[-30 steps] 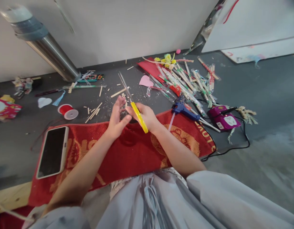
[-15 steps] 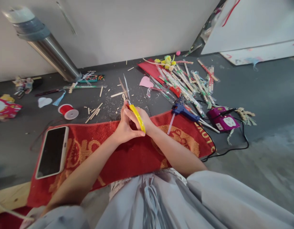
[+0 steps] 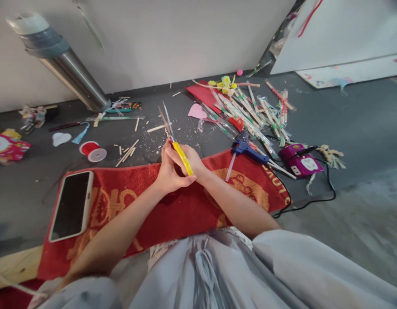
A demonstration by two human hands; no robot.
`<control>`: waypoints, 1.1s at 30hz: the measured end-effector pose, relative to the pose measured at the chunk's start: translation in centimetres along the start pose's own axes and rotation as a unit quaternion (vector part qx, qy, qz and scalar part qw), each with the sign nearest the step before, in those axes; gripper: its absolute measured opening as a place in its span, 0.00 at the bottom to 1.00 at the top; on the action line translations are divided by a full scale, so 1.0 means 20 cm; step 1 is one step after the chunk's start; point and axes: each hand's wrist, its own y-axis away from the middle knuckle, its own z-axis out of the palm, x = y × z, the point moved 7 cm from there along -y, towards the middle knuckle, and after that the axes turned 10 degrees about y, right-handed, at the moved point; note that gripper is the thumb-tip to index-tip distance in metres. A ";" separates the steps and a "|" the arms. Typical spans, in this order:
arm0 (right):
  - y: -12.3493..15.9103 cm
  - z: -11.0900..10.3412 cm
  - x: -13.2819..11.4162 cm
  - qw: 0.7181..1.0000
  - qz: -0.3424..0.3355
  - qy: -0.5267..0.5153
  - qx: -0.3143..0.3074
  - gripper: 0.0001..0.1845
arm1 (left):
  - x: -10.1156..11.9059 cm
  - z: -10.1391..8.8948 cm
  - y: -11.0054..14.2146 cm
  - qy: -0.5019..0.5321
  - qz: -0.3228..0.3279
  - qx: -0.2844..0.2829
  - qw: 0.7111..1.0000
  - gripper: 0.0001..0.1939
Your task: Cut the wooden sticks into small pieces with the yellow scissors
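Observation:
Both of my hands meet above the far edge of a red towel (image 3: 160, 214). My right hand (image 3: 193, 161) grips yellow-handled scissors (image 3: 181, 154), and the blades point away from me, slightly apart. My left hand (image 3: 168, 171) is closed against the right one, its fingers wrapped over the yellow handle. A small wooden stick piece seems to sit at the blades near my left fingertips, too small to be sure of.
A phone (image 3: 71, 204) lies on the towel's left end. On the grey floor are a red thread spool (image 3: 92, 151), scattered wooden sticks (image 3: 127, 151), a blue glue gun (image 3: 246, 148), a purple device (image 3: 300, 161) with a black cable, a pile of wrapped sticks (image 3: 250, 113), and a metal pipe (image 3: 69, 73).
My left hand went from open beside the scissors to closed against my right hand over the handle. The scissors' blades opened slightly. Both hands shifted a little left.

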 end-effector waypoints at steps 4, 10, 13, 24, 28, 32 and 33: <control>-0.02 0.01 0.03 1.000 0.018 0.014 0.022 0.25 | -0.02 0.00 0.00 0.027 -0.038 0.034 0.998 0.51; -0.05 0.02 0.07 0.998 0.061 0.007 0.015 0.27 | -0.07 0.00 -0.01 0.055 -0.083 0.036 0.994 0.46; -0.05 0.03 0.08 0.997 0.074 -0.003 0.004 0.27 | -0.07 0.00 -0.01 0.048 -0.095 0.020 0.994 0.45; -0.04 0.02 0.07 0.997 0.078 -0.030 0.001 0.26 | -0.09 -0.01 0.01 0.073 -0.109 0.015 0.991 0.51; -0.04 0.02 0.09 0.995 0.088 -0.038 0.008 0.25 | -0.08 -0.01 0.00 0.062 -0.099 0.009 0.993 0.52; -0.05 0.02 0.12 0.994 0.095 -0.058 0.011 0.25 | -0.08 -0.01 0.00 0.066 -0.090 0.012 0.994 0.48; -0.06 0.02 0.13 0.993 0.101 -0.061 0.013 0.25 | -0.08 -0.01 0.00 0.068 -0.087 0.011 0.994 0.47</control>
